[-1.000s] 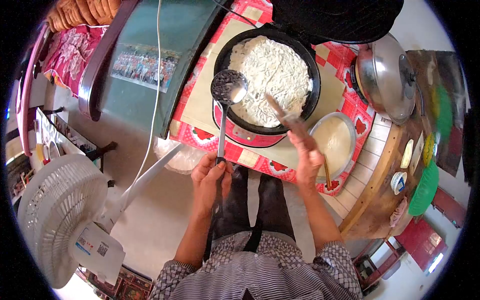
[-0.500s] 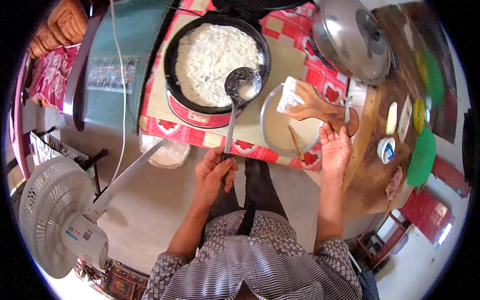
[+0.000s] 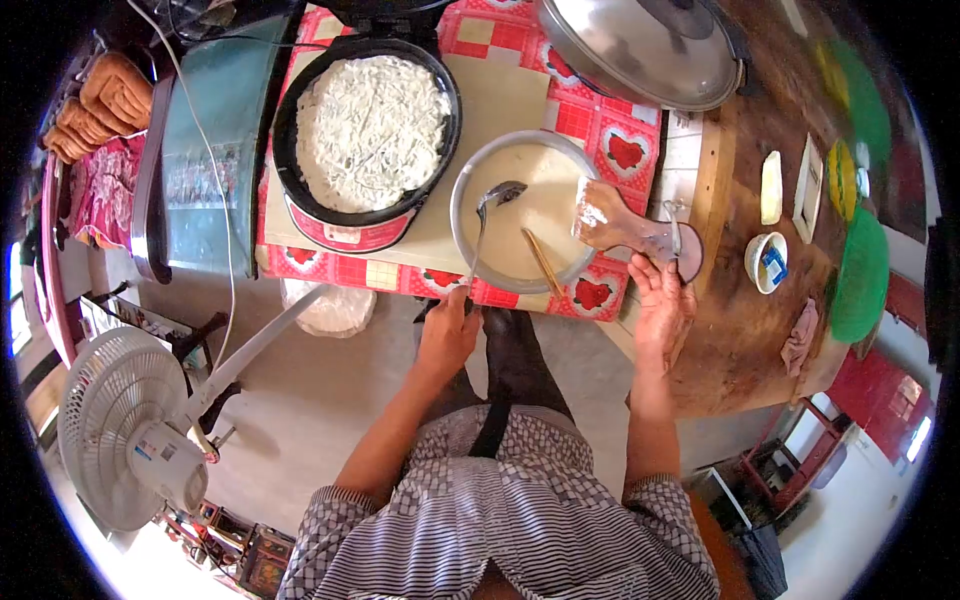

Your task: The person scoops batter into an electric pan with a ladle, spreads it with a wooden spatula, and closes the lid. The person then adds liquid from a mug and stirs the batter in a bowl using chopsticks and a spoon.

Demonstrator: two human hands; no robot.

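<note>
Left hand (image 3: 448,335): closed around the handle of the long-handled metal ladle (image 3: 481,232), just outside the near-left rim of the round grey metal bowl (image 3: 462,222). Ladle runs up and away from the fist, over that rim; its head is inside the bowl, left of centre, at the pale, runny batter (image 3: 537,175).

Right hand (image 3: 663,305): off the bowl's right side, palm up, fingers loosely curled. Fingertips are at the near edge of the brown wooden paddle (image 3: 632,229), by its handle end. View's poor there, can't tell if it's gripped or only touched. Paddle's blade, smeared white, reaches over the bowl's right rim.

Further out: pair of thin wooden chopsticks (image 3: 542,262) slants over the bowl's near rim, between the hands. Round black pan (image 3: 284,150) with a red base (image 3: 343,236) sits left of the bowl and a bit farther back, with a lumpy white layer (image 3: 372,132) spread in it. Big pot with a domed silver lid (image 3: 650,45) is beyond the bowl, to the right. Red-and-white checked tablecloth (image 3: 625,150) shows around the bowl; brown wooden tabletop (image 3: 735,345) is to its right.
</note>
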